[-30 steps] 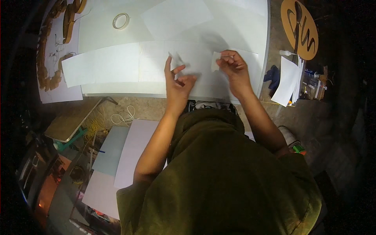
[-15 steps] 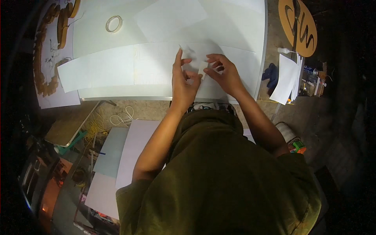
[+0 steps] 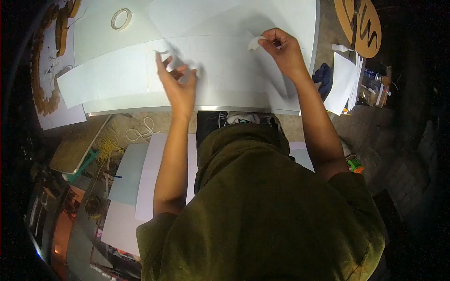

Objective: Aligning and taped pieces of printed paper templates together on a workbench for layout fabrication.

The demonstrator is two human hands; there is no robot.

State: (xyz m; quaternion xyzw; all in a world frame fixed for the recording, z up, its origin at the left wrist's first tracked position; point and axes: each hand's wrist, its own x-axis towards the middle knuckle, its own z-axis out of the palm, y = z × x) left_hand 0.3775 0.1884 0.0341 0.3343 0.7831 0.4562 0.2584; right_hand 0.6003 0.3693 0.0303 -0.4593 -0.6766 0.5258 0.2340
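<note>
My right hand [image 3: 287, 55] is raised over the right part of the white table, pinching a short torn piece of masking tape [image 3: 253, 45] between thumb and fingers. The tape's free end curls to the left. Farther left, my left hand [image 3: 179, 91] hovers with its fingers apart, and a small pale bit of tape [image 3: 161, 52] seems stuck to its index fingertip. Below both hands a long white paper strip [image 3: 103, 70] lies across the table, with a seam left of the middle. A roll of masking tape [image 3: 114, 24] lies flat at the far left.
Brown cut-out shapes [image 3: 37, 89] on a white sheet stand left of the table. To the right are a stack of white papers [image 3: 342, 86], a dark blue cloth [image 3: 321, 77] and an oval tan sign [image 3: 367, 37]. Large pale boards [image 3: 129, 175] lie behind me at lower left.
My hands have moved apart from close together over the strip: the left went left, the right went up and right with the tape piece. The whole view has shifted slightly.
</note>
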